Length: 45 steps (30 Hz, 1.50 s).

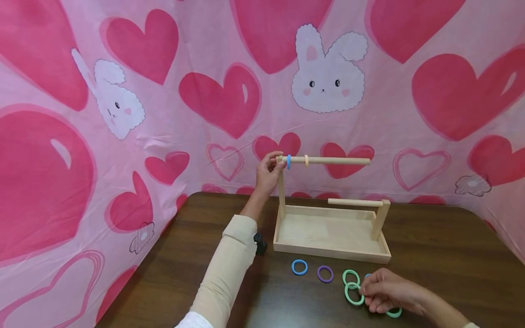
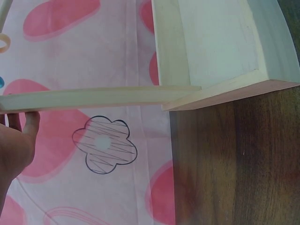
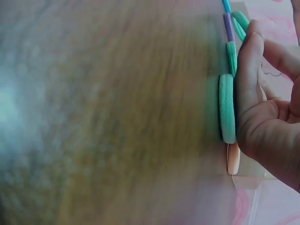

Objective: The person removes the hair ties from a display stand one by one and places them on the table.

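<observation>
My left hand [image 1: 268, 174] grips the top of the tall post [image 1: 281, 191] of a wooden stand, where the upper rod [image 1: 338, 161] begins. On that rod hang a blue ring [image 1: 289, 162] and a peach ring [image 1: 306, 161]. Low at the right, my right hand [image 1: 389, 291] pinches a green ring [image 1: 347, 297] between thumb and finger, tilted up just over the table. Another green ring [image 1: 350, 271] lies right behind it and overlaps it in the head view. A further green ring [image 3: 227, 108] lies under the right hand, partly hidden.
A blue ring [image 1: 300, 274] and a purple ring [image 1: 326, 281] lie in front of the stand's tray [image 1: 328, 253]. A peach ring [image 3: 233, 160] shows in the right wrist view. The lower rod [image 1: 354, 202] juts left from a short post [image 1: 380, 221]. A patterned cloth hangs behind the table [image 1: 443, 246].
</observation>
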Each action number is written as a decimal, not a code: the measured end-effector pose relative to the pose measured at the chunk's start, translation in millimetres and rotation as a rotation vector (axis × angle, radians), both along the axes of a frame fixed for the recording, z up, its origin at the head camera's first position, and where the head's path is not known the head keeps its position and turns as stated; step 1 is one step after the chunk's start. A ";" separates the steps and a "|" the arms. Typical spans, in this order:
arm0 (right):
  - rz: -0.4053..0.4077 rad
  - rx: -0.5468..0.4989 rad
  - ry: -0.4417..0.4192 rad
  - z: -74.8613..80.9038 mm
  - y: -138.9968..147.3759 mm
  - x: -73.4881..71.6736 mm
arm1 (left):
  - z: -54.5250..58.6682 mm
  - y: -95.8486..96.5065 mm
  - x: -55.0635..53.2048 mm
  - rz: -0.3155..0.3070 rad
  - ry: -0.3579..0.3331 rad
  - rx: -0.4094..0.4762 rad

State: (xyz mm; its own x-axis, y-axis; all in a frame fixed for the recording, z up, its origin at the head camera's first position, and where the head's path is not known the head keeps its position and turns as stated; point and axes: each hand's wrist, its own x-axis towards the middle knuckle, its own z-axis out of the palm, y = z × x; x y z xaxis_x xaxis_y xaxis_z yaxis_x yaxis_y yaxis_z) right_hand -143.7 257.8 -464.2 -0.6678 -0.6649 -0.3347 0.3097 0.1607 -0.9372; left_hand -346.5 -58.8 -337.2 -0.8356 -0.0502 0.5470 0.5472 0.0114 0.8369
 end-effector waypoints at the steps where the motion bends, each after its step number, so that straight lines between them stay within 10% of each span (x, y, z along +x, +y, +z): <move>1: 0.005 0.013 0.010 0.0 -1.0 1.0 | 0.3 0.0 0.2 -0.002 0.002 0.002; 23: -0.057 0.233 0.225 3.7 -16.0 12.9 | -1.6 1.0 0.8 -0.004 0.006 0.004; 45: -0.016 0.178 0.298 9.3 -9.2 6.6 | -0.1 0.6 1.5 0.001 0.011 0.000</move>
State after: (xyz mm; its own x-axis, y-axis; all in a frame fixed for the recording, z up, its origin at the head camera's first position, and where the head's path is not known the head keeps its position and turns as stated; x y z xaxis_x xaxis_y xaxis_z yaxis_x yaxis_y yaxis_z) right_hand -137.1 248.6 -454.9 -0.7637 -0.6020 -0.2331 0.0305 0.3270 -0.9445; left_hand -345.0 -58.2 -337.4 -0.8293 -0.0508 0.5565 0.5566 0.0118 0.8307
